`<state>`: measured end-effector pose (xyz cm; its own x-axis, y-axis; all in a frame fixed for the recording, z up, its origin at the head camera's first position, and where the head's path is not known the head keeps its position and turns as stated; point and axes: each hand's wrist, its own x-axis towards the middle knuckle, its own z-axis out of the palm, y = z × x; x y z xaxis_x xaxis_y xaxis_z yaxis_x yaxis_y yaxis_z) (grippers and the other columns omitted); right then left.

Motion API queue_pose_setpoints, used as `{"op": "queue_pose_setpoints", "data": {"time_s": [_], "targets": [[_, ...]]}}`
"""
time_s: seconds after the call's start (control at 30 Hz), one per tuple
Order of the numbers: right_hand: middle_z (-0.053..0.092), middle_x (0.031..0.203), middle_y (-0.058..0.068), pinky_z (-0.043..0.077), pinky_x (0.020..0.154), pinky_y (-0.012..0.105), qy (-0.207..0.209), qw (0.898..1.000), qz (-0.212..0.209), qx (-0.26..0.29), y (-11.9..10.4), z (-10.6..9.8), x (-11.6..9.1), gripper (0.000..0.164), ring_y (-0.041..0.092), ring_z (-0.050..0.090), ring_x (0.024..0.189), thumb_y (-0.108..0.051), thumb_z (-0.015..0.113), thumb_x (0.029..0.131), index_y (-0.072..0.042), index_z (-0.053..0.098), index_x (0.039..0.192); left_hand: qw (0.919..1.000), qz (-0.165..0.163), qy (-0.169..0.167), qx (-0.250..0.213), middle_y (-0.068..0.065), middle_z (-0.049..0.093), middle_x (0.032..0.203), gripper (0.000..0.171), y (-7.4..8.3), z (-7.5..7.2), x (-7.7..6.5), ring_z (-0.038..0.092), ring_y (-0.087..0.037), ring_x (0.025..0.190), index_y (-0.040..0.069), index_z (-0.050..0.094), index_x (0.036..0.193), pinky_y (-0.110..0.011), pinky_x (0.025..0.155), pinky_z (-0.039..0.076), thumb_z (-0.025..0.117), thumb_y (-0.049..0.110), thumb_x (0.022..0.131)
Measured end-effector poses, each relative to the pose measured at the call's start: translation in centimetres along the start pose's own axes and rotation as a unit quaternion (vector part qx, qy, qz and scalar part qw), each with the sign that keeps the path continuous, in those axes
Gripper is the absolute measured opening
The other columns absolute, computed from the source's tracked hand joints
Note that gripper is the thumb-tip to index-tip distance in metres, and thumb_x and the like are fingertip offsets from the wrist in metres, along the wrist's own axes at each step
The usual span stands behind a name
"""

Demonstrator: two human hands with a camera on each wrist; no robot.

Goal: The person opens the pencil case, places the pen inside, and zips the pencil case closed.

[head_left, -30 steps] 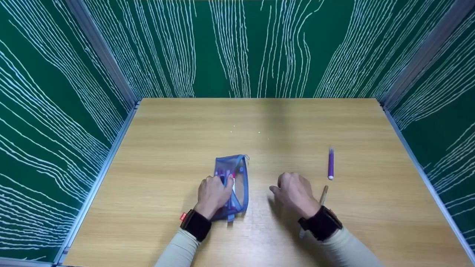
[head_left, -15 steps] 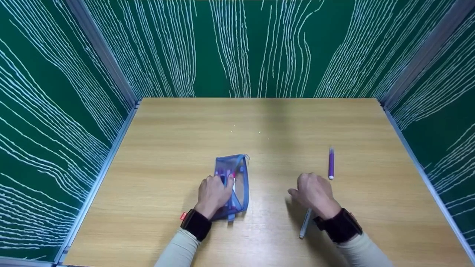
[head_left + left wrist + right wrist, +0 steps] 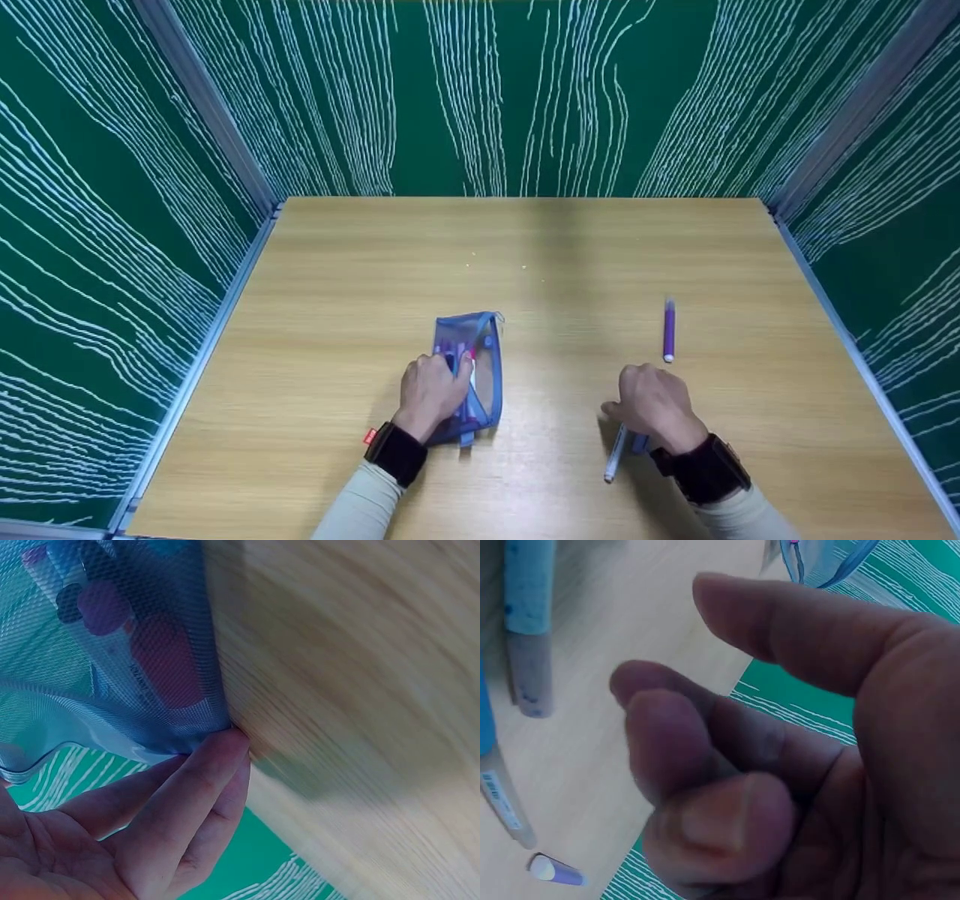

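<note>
A blue mesh pencil case with several pens and markers inside lies left of the table's middle. My left hand pinches its left edge; in the left wrist view the fingers hold the mesh at a lower corner. Over a light blue pen and a darker blue one, partly hidden, my right hand hovers with nothing in it. The right wrist view has its thumb apart from loosely bent fingers. Beyond it lies a purple marker with a white end.
The wooden table is bordered at the back and sides by green panels with white wavy lines. Metal posts stand at the back corners. A few tiny pale specks dot the tabletop.
My right hand has moved right and slightly toward me, passing over the loose pens and uncovering the light blue one. The left hand and pencil case have stayed in place.
</note>
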<state>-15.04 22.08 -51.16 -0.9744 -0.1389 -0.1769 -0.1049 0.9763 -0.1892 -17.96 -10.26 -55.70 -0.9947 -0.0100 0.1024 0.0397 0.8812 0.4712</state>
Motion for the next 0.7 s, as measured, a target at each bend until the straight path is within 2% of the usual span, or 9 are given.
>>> {"op": "queue_pose_setpoints", "data": {"time_s": [0.23,0.47,0.7], "targets": [[0.046,0.060,-0.001,0.038,0.047,0.029,-0.035,0.999,0.003,-0.001,0.2,0.7,-0.1,0.048,0.015,0.047,0.052,-0.037,0.086,0.078,-0.014,0.049,0.060,1.0000,0.000,-0.008,-0.001,-0.016,0.066,0.075,0.056,0.0,-0.1,0.1,0.065,-0.030,0.070,0.014,0.047,0.057,-0.045,0.068,0.052,0.047,0.049,0.101],[0.047,0.061,0.000,0.039,0.048,0.031,-0.043,0.999,0.012,0.006,0.0,1.3,-0.4,0.047,0.017,0.049,0.055,-0.039,0.086,0.077,-0.014,0.050,0.060,0.9999,0.005,-0.008,-0.007,-0.013,0.064,0.072,0.055,0.0,-0.1,0.1,0.062,-0.027,0.066,0.016,0.044,0.057,-0.043,0.065,0.051,0.048,0.048,0.101],[0.049,0.058,-0.001,0.039,0.047,0.030,-0.041,0.998,0.018,0.043,-0.7,1.9,-0.6,0.038,0.015,0.048,0.051,-0.025,0.082,0.075,-0.015,0.050,0.057,1.0000,0.002,-0.001,-0.008,-0.013,0.064,0.071,0.055,0.1,-0.1,0.0,0.063,-0.028,0.066,0.016,0.045,0.056,-0.044,0.065,0.051,0.049,0.048,0.101]]}}
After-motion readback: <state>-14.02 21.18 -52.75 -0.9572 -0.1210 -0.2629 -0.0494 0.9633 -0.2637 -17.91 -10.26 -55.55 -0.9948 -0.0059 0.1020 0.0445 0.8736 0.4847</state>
